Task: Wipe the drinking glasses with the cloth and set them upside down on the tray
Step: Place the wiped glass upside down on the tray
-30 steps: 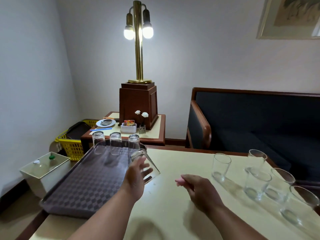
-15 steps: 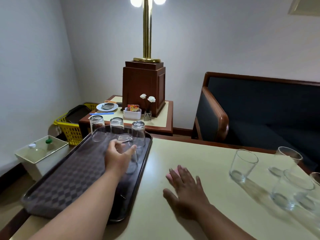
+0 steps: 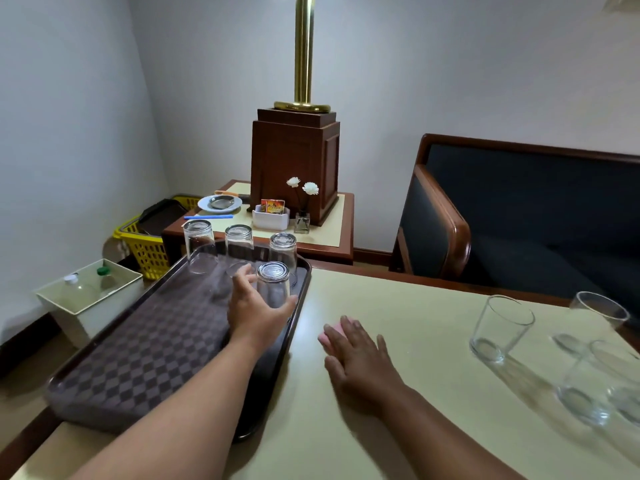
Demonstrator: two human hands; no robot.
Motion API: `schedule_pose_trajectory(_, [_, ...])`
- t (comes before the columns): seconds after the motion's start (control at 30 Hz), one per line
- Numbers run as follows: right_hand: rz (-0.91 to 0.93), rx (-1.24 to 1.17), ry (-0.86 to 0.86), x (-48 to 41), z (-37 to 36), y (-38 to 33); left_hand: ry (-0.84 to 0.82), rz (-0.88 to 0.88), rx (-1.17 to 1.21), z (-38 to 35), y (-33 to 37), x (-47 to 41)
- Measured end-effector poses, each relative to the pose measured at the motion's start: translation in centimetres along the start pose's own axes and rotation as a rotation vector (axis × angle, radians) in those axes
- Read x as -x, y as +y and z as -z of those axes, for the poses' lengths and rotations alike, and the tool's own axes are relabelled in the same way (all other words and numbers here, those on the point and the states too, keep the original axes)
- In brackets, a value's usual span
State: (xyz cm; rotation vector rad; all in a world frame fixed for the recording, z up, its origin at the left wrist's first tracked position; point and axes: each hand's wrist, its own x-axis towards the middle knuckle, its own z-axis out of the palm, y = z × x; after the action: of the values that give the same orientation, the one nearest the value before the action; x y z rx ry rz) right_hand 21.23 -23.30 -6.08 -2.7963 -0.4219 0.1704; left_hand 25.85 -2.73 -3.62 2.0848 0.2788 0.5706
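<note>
A: What surface is this, and where does the tray sit?

B: A pale cream table (image 3: 398, 410) with a dark wood edge. The tray (image 3: 138, 358), dark brown with a chequered mat, lies on the table's left part and runs away from the viewer.

A: Where are the hands?

B: The left hand (image 3: 254, 311) reaches over the tray. Its fingers curl round a glass (image 3: 273, 285) turned mouth down near the tray's far right corner. I cannot tell whether the glass rests on the mat. The right hand (image 3: 360, 355) lies flat just right of the tray, fingers straight and spread. It presses on a pink cloth (image 3: 329, 336), whose end shows beside the fingertips.

A: Are there other glasses?

B: Three glasses (image 3: 239, 244) stand upside down in a row along the tray's far end. Well to the right of the tray, upright glasses (image 3: 500, 327) stand on the table, and the ones nearest the viewer are blurred.

A: And the room?

B: Beyond the tray's far end is a low wooden side table (image 3: 332, 233). It bears a brass lamp post (image 3: 303, 50) on a square wooden base, two white flowers (image 3: 303, 187), a white holder (image 3: 270, 218) of packets, a plate (image 3: 220, 202) and a blue pen (image 3: 207, 216). Left of the tray, lower down, are a yellow basket (image 3: 145, 247) and a white bin (image 3: 90, 299) holding capped bottles. Beyond the tray and to its right, a dark blue bench (image 3: 519, 220) with a wooden frame stands against a plain pale wall.
</note>
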Motion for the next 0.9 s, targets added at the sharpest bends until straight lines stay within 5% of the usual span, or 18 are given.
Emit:
schedule_pose_trajectory(0.2, [0.007,-0.028,-0.038,2.4,1.9,0.1,0.044,-0.221,-0.328,1.9,2.2,5.1])
schedule_pose_trajectory(0.4, [-0.098,-0.015,-0.136,8.2,4.1,1.7,-0.219,-0.527,-0.352,2.7,6.4,8.4])
schedule_pose_trajectory(0.67, [-0.235,0.152,-0.005,16.6,7.9,8.3,-0.661,-0.474,-0.285,-0.1,9.2,13.1])
schedule_pose_trajectory(0.9, [-0.392,-0.100,0.095,20.0,8.2,14.6,-0.771,-0.516,-0.357,-6.5,10.0,14.9])
